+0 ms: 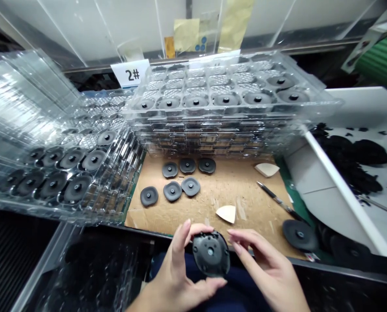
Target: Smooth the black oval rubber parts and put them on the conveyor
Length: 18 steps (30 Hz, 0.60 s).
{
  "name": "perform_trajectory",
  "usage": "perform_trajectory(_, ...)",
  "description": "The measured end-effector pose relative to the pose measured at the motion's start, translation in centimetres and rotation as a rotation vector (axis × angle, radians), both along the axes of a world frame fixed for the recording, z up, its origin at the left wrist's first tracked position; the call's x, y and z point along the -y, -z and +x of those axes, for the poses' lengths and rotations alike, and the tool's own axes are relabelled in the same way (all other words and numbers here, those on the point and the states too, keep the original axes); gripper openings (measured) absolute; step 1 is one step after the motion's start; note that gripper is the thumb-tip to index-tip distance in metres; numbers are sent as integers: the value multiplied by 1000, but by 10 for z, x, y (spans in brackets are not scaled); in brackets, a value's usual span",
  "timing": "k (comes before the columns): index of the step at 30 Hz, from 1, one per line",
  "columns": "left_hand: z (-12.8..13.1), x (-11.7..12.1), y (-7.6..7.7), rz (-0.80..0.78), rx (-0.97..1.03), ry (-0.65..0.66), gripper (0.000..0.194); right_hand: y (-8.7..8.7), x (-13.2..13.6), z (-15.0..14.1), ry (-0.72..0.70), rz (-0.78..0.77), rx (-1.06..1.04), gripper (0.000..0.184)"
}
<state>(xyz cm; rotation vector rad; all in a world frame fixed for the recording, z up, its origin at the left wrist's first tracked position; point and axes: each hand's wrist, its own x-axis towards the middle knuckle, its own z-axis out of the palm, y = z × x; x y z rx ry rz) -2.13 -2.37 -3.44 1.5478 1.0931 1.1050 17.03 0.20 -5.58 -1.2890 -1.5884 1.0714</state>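
Near the front edge of the table, my left hand (175, 277) grips a rounded black plastic part (211, 258) by its rim, thumb below and fingers above. The part is tilted up, showing a face with small holes and a pale centre. Just right of its rim is my right hand (268, 268), thumb and forefinger pinched together; whatever they hold, if anything, is too small to make out. Beyond the hands, several dark round caps with centre posts (172, 190) lie on the cardboard (193, 214). A cream wedge-shaped pad (226, 214) lies close by.
Stacked clear trays (213, 119) holding dark caps stand at the back, with another tray stack (92, 182) at left. A second pad (267, 169), a pen-like tool (278, 200) and a larger dark disc (300, 235) lie at right, beside a white bin (343, 190) of black pieces.
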Motion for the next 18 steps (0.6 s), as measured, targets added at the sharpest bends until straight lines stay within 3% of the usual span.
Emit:
perform_trajectory(3,2,2,2,35,60,-72,101,-11,3,1,-46,-98,-128,18)
perform_trajectory(6,3,3,4,8,123,-112,95,-28,-2,0,-225,-206,-141,17)
perform_trajectory(11,-2,3,7,-117,143,5,90,-45,-15,-7,-444,-354,-259,16)
perform_trajectory(14,-5,-1,10,-137,54,34,82,-36,-16,-14,-283,-487,-321,15)
perform_trajectory(16,-7,-4,12,-225,2,22,57,-22,-15,-18,-130,-633,-505,18)
perform_trajectory(18,-8,-6,14,-347,-14,-2,39,-6,-12,-22,-79,-807,-743,27)
